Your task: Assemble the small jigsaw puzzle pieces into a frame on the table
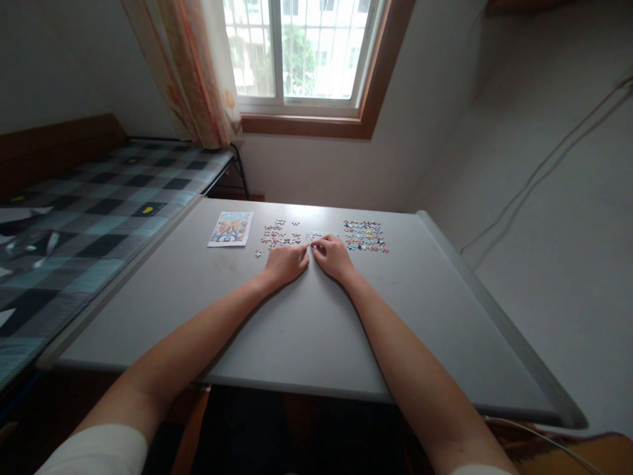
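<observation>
Far left, beyond the left forearm: bed (119,178) with checked cover. On the table (306,330), ahead and left of the left hand: printed picture sheet (230,229), flat, well apart from the fingers. Between sheet and hand, one loose piece (258,253), alone. Just past the left hand's knuckles: left group of puzzle pieces (277,236), scattered, gaps between them.

Left hand (287,262): low over the table, fingers curled in, tips pointing at the other hand. Whether it pinches a piece: too small to tell. Just beyond both sets of fingertips: middle pieces (315,235), mostly light blue, partly hidden by the right hand; can't tell if joined. Right hand (333,257): thumb and fingers bent together near the left tips, also can't tell if gripping anything. Just right of it: right group of pieces (364,234), denser, roughly in rows.

Step looks like fine fingertip work on the middle pieces. To do it well: one hand should steady the pieces, the other line up tab and slot, then press straight down, no sideways shove. Hold small pieces by the edges. Keep knuckles clear of the groups either side; a brush could scatter them.
</observation>
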Demonstrator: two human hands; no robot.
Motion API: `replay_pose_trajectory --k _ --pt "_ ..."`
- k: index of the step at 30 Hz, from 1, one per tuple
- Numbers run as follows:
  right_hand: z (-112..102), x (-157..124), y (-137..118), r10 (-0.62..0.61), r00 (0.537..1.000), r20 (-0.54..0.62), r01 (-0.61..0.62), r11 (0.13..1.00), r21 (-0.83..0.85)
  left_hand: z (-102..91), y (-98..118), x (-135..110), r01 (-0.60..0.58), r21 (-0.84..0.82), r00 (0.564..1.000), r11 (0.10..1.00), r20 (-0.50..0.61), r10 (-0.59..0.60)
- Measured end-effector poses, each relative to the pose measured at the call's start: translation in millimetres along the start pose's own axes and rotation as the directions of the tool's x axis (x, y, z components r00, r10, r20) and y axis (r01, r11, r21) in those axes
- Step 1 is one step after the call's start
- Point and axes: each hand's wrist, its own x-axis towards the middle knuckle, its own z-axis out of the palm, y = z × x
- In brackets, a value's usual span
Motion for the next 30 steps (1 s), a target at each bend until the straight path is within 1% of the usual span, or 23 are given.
replay_pose_trajectory --k 30 --pt "1.1 0.3 1.1 -0.004 1.000 -0.009 0.004 1.000 -0.010 1.5 -1.2 -0.2 -0.011 0.004 1.000 1.000 -0.009 0.011"
